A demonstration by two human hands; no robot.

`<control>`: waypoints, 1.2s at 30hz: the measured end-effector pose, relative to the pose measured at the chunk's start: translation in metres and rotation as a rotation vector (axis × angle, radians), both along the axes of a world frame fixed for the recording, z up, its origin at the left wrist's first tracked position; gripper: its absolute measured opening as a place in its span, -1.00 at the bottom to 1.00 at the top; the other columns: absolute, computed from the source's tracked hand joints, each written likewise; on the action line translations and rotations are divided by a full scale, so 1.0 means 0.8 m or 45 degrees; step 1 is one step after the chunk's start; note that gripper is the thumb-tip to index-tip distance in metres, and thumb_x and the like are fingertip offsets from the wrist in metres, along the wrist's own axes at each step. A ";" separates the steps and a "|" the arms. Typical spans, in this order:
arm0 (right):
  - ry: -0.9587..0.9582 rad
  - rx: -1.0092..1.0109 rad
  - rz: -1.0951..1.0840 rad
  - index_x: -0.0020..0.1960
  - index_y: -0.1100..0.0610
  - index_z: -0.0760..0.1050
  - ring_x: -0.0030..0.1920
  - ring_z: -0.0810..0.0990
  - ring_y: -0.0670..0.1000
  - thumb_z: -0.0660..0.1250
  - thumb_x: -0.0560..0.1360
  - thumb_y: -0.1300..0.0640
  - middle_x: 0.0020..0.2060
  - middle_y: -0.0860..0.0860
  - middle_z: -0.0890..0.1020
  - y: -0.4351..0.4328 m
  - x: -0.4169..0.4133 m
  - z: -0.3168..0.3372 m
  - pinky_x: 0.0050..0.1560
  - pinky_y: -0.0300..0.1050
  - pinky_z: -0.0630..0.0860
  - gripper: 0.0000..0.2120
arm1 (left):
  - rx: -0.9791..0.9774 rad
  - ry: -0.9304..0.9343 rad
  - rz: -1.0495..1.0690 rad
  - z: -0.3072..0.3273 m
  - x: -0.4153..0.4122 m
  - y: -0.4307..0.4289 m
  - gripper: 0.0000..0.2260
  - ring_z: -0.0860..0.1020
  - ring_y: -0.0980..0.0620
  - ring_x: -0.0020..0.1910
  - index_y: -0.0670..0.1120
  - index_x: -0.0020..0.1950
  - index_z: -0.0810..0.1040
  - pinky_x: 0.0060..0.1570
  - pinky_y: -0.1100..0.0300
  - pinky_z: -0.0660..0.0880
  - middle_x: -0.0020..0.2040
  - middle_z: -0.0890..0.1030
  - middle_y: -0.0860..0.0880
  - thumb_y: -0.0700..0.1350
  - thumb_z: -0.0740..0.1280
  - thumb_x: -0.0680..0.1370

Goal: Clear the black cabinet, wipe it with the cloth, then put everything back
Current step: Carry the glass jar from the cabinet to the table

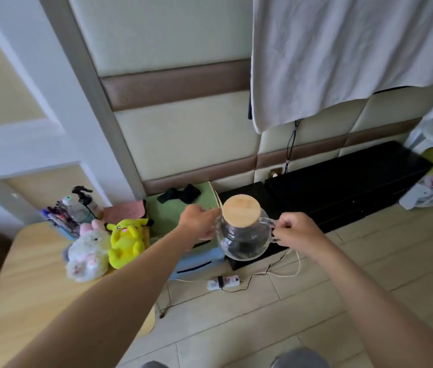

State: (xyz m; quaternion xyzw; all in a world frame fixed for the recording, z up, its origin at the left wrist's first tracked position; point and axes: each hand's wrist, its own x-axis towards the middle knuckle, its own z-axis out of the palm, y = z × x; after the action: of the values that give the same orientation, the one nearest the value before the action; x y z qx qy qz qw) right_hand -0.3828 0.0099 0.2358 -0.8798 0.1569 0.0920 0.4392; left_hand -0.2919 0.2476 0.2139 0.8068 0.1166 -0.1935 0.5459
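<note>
- I see left hand (199,221) gripping glass jug (240,236) at its 9 o'clock side; right hand (296,233) pinches its handle at 3.
- Jug at black cabinet (342,187) left end; resting or lifted, can't tell.
- Spray bottle (87,203) label, 9 o'clock: unreadable.
- Tiled floor (236,328) at 6, wooden table (24,274) at 8.

No text could be read
The label on the spray bottle (91,205) at far left and the markings on the power strip (223,282) on the floor (342,301) were too blurred.
</note>
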 end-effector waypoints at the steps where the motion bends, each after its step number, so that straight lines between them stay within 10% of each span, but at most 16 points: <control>1: -0.006 -0.005 0.019 -0.34 0.02 0.50 -0.08 0.71 0.01 0.36 0.35 0.10 -0.20 -0.05 0.70 0.018 -0.002 0.018 0.05 0.16 0.66 -0.90 | 0.013 0.001 0.015 0.019 -0.004 0.017 -0.74 0.71 -0.16 -0.26 -0.17 -0.16 0.55 -0.15 -0.13 0.68 -0.25 0.64 -0.17 0.01 0.44 0.53; 11: -0.008 -0.156 0.178 -0.34 0.13 0.43 -0.32 0.51 -0.01 0.36 0.39 0.15 -0.38 0.01 0.54 0.155 -0.005 0.110 -0.32 -0.16 0.38 -0.82 | 0.127 -0.116 0.088 0.120 -0.044 0.150 -0.75 0.70 -0.23 -0.26 -0.12 -0.29 0.52 -0.15 -0.15 0.68 -0.41 0.56 -0.11 0.04 0.43 0.41; 36: 0.100 -0.202 0.894 -0.22 0.12 0.44 -0.34 0.38 -0.05 0.40 0.49 0.10 -0.34 -0.01 0.47 0.426 0.061 0.078 -0.35 -0.12 0.25 -0.81 | 0.067 -0.037 0.671 0.083 -0.062 0.417 -0.70 0.55 -0.06 -0.26 -0.15 -0.23 0.50 -0.32 0.15 0.57 -0.25 0.55 -0.09 0.03 0.43 0.54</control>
State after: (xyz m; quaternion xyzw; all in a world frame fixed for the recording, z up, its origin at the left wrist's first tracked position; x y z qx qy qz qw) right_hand -0.3338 0.3508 0.2984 -0.9072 -0.1313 0.2586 0.3049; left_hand -0.3417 0.5814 0.2806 0.7652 0.3198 -0.0300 0.5580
